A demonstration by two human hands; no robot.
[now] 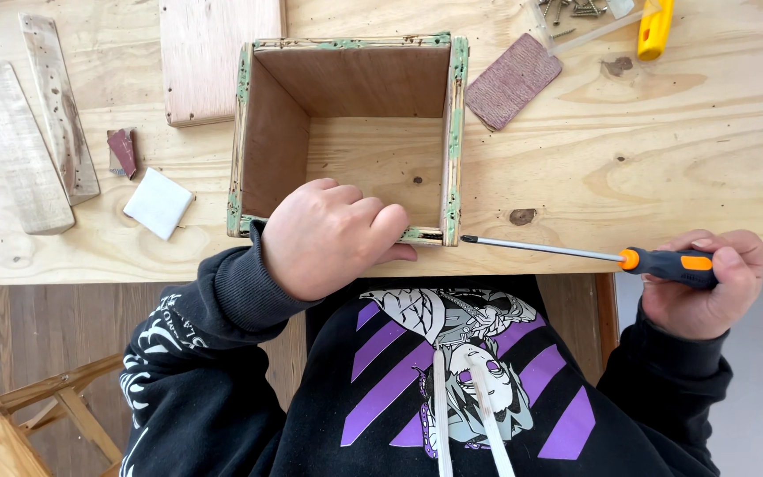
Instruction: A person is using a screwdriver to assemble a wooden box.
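Observation:
An open wooden box [263,132] with green-flecked edges stands on the plywood table [646,159]. My left hand [328,237] grips its near wall, fingers curled over the rim. My right hand [708,283] holds a screwdriver [576,253] with a black and orange handle. The shaft lies level and its tip touches the box's near right corner.
Two worn wooden slats [41,124] lie at the far left, with a flat board [214,53] behind the box. A white block [159,203] and a small dark red piece [123,152] sit left of the box. A reddish sanding block [512,81], loose screws [576,11] and a yellow tool [654,28] lie at the back right. A wooden stool [37,415] stands below left.

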